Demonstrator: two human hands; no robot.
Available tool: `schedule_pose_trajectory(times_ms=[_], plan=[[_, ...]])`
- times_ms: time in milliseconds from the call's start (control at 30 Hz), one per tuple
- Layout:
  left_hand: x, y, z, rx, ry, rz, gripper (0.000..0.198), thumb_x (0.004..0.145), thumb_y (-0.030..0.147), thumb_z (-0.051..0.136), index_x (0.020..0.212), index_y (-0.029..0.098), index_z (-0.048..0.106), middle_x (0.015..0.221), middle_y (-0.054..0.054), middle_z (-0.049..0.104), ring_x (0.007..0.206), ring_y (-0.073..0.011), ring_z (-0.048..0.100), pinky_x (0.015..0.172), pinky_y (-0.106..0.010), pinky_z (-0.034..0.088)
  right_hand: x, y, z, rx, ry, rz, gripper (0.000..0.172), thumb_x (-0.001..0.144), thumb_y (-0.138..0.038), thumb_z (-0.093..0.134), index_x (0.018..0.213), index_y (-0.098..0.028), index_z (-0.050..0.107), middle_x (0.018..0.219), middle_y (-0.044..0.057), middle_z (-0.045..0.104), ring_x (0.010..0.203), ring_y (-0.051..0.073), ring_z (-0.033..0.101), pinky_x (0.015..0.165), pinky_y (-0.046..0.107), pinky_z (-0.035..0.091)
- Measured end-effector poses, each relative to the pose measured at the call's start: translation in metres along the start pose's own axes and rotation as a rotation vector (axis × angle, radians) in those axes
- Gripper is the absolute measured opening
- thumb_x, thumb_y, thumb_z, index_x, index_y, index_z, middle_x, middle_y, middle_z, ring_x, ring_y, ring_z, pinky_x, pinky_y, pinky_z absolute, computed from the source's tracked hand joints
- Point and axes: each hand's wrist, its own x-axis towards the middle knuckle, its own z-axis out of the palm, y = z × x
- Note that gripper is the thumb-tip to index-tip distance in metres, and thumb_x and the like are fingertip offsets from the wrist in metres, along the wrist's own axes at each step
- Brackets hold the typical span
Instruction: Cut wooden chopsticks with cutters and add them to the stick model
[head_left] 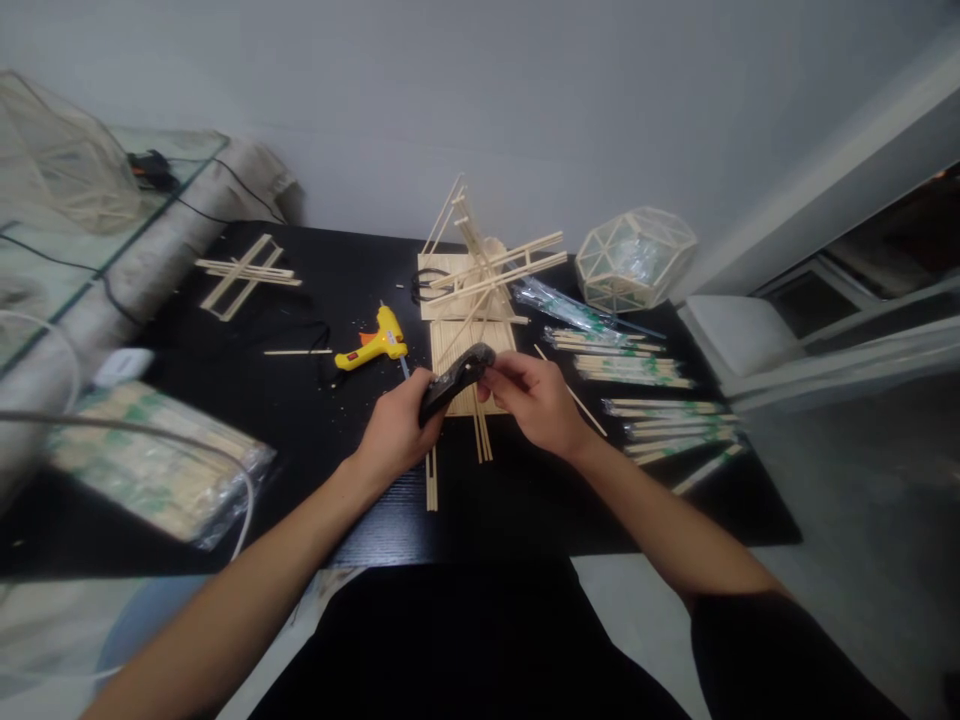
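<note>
My left hand (399, 425) is wrapped around a black hand tool (459, 380) with a rounded, greyish head; blur hides its exact kind. At the head end, my right hand (536, 400) is closed in a pinch, its fingertips close against the tool. Whether they grip the tool or something small is not clear. Beneath both hands is a light wooden board (480, 345) of thin strips. Several loose wooden sticks (482, 435) jut out below it. Just left of my hands lies a yellow glue gun (376, 342) with a glue stick in its back.
Behind the board stands a pile of stick frames (495, 268) beside a black cable coil (430, 287). A faceted stick frame (636, 262) sits right of it, above wrapped stick bundles (637, 372). Leftward are crossed sticks (246, 277) and a large wrapped pack (161, 455).
</note>
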Motion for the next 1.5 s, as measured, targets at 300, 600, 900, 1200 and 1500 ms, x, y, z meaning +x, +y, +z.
schedule_pose_trajectory(times_ms=[300,600,900,1200,1500], plan=[[0.0,0.004,0.0,0.038,-0.051,-0.061,0.016,0.09,0.027,0.056,0.082,0.025,0.043,0.066,0.002,0.051,0.056,-0.0146,0.05,0.058,-0.026,0.036,-0.003,0.008,0.003,0.017,0.066,0.022,0.037,0.093,-0.054,0.071,0.083,-0.018,0.069,0.072,0.001,0.067,0.054,0.009,0.048,0.051,0.025,0.038],[0.001,-0.004,0.001,0.018,-0.04,-0.016,0.006,0.091,0.028,0.057,0.09,0.023,0.052,0.073,0.0,0.057,0.062,-0.016,0.054,0.063,-0.027,0.04,-0.007,0.005,0.004,-0.106,0.089,-0.026,0.034,0.094,-0.051,0.07,0.086,-0.018,0.073,0.073,0.003,0.071,0.063,0.013,0.058,0.06,0.027,0.045],[0.003,-0.004,-0.002,-0.019,-0.097,0.05,0.009,0.093,0.025,0.057,0.099,0.021,0.06,0.082,-0.002,0.065,0.072,-0.0174,0.06,0.069,-0.029,0.045,-0.005,0.0,-0.004,0.051,-0.057,0.073,0.038,0.091,-0.051,0.073,0.075,-0.017,0.068,0.066,-0.001,0.064,0.052,0.007,0.043,0.049,0.024,0.034],[0.004,-0.002,-0.007,-0.053,-0.114,0.088,0.011,0.09,0.02,0.056,0.1,0.021,0.061,0.085,-0.003,0.068,0.075,-0.018,0.065,0.07,-0.029,0.048,-0.002,0.001,-0.009,0.183,-0.19,0.166,0.035,0.092,-0.051,0.072,0.08,-0.018,0.07,0.067,-0.001,0.065,0.049,0.006,0.04,0.045,0.024,0.029],[0.006,0.001,-0.009,0.039,-0.159,0.021,0.008,0.091,0.024,0.055,0.085,0.024,0.05,0.067,0.002,0.058,0.056,-0.0149,0.056,0.058,-0.026,0.039,-0.004,0.006,-0.008,0.138,-0.078,0.178,0.035,0.092,-0.051,0.072,0.085,-0.016,0.072,0.068,-0.001,0.066,0.05,0.006,0.041,0.045,0.023,0.03]])
